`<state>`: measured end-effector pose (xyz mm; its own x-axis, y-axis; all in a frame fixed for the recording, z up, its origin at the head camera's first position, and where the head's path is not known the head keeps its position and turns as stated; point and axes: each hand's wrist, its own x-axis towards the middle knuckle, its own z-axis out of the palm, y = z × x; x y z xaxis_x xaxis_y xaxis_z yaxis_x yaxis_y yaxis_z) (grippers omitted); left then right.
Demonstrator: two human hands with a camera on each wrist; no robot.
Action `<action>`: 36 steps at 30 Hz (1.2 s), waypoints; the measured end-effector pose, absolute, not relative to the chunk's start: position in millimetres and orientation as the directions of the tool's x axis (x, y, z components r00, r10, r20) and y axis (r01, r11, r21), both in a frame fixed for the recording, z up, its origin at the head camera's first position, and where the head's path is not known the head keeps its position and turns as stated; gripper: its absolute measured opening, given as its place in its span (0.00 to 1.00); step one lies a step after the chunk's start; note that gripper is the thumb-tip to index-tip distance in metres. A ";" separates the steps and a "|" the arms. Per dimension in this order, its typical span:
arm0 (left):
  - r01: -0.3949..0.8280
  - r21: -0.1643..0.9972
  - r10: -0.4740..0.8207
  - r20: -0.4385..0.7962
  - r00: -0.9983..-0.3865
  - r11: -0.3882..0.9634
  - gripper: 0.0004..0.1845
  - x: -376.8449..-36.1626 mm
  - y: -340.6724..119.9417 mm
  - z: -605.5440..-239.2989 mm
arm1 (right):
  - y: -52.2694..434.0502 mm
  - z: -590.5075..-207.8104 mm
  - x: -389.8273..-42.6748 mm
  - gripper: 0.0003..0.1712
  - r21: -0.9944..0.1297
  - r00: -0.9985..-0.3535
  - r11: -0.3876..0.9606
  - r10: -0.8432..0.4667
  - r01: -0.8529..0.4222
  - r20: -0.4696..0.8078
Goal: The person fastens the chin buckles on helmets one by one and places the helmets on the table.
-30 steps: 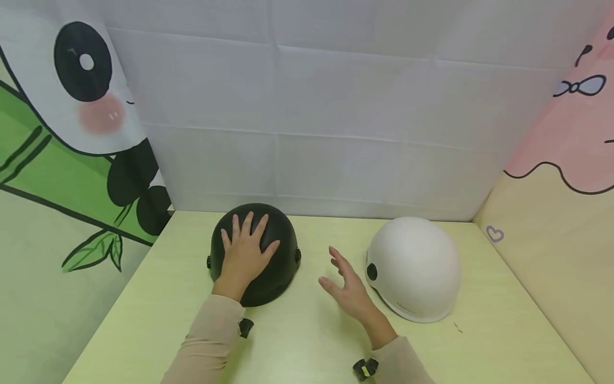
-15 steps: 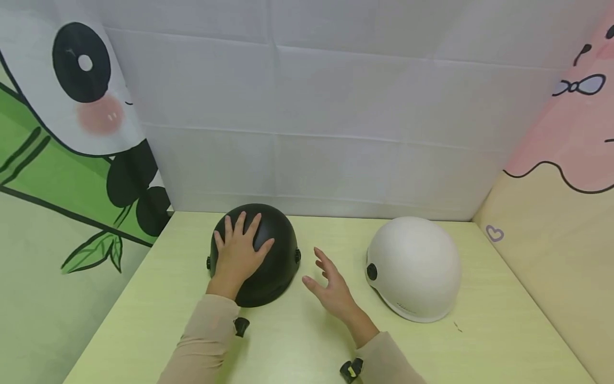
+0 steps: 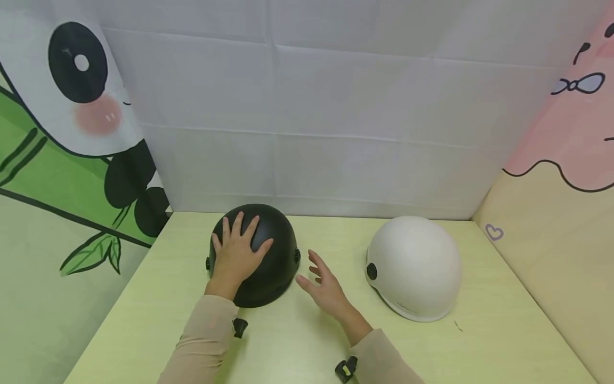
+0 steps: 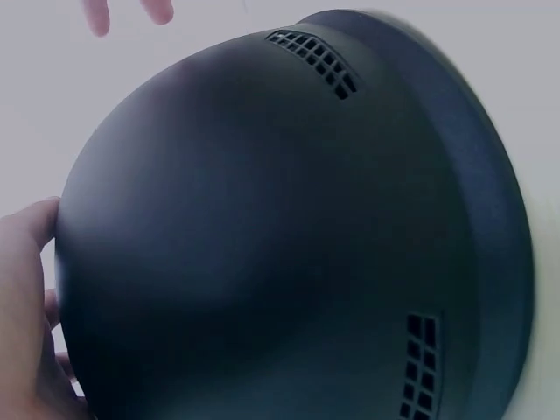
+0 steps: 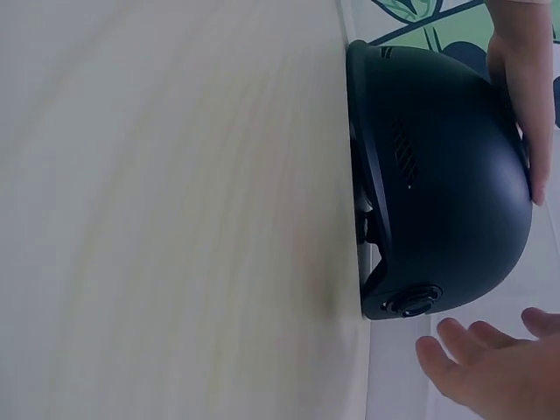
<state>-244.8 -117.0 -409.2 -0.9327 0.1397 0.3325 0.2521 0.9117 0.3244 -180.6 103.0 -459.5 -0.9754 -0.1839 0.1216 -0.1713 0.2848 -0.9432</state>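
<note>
A black helmet (image 3: 273,256) stands dome up at the left back of the table, with a round black knob (image 5: 413,301) on its side and grid vents (image 4: 319,61) in its shell. Fingers spread, my left hand (image 3: 236,261) rests flat on top of it. My right hand (image 3: 328,290) hovers just to the right of this helmet, apart from it, thumb and fingers relaxed and holding nothing. Farther right sits a white helmet (image 3: 414,266), also dome up, with a black round fitting on its left side. Neither hand touches the white one.
The pale yellow table (image 3: 288,346) ends at a white sheet wall (image 3: 331,133) behind the helmets. Panels with cartoon drawings stand at the left (image 3: 57,186) and right (image 3: 566,186). A black camera mount sits at each wrist.
My right hand has moved left, closer to the black helmet. The left hand has slid slightly left on the dome. Both helmets stay in place.
</note>
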 end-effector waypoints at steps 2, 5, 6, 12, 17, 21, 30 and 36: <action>0.252 0.320 0.137 0.340 -0.930 0.913 0.40 -244.9 -117.5 -410.5 | 101.0 -460.1 -181.3 0.40 -0.949 -0.978 0.279 -0.188 -0.143 0.092; 0.252 0.313 0.134 0.353 -0.926 0.916 0.40 -245.2 -118.0 -412.5 | 97.4 -458.8 -181.3 0.40 -0.955 -0.981 0.280 -0.188 -0.102 0.049; 0.252 0.313 0.133 0.357 -0.925 0.916 0.40 -245.3 -118.1 -413.2 | 96.3 -457.0 -180.7 0.40 -0.956 -0.981 0.277 -0.190 -0.093 0.040; 0.253 0.305 0.133 0.365 -0.921 0.918 0.40 -245.1 -118.4 -414.1 | 87.0 -431.2 -171.4 0.40 -0.974 -0.986 0.224 -0.169 -0.027 -0.011; 0.255 0.295 0.136 0.369 -0.919 0.921 0.40 -244.8 -118.3 -414.5 | 78.9 -438.8 -178.3 0.40 -0.980 -0.993 0.196 -0.120 -0.016 -0.008; 0.258 0.296 0.138 0.371 -0.918 0.919 0.40 -245.1 -117.8 -415.1 | 72.7 -455.9 -188.4 0.41 -0.982 -0.998 0.189 -0.064 0.011 -0.024; 0.264 0.313 0.134 0.382 -0.914 0.912 0.40 -247.5 -119.8 -417.4 | 54.0 -467.4 -197.5 0.44 -0.997 -0.994 0.016 0.080 0.082 -0.080; 0.274 0.305 0.136 0.406 -0.903 0.912 0.40 -248.8 -121.1 -420.7 | 41.7 -468.3 -198.8 0.44 -0.996 -0.988 0.029 0.132 0.085 -0.080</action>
<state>-248.8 -121.1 -420.7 -0.9035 0.1360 0.4065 0.2743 0.9122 0.3045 -198.8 41.7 -468.3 -0.9879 0.1325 -0.0803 0.0849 0.0293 -0.9960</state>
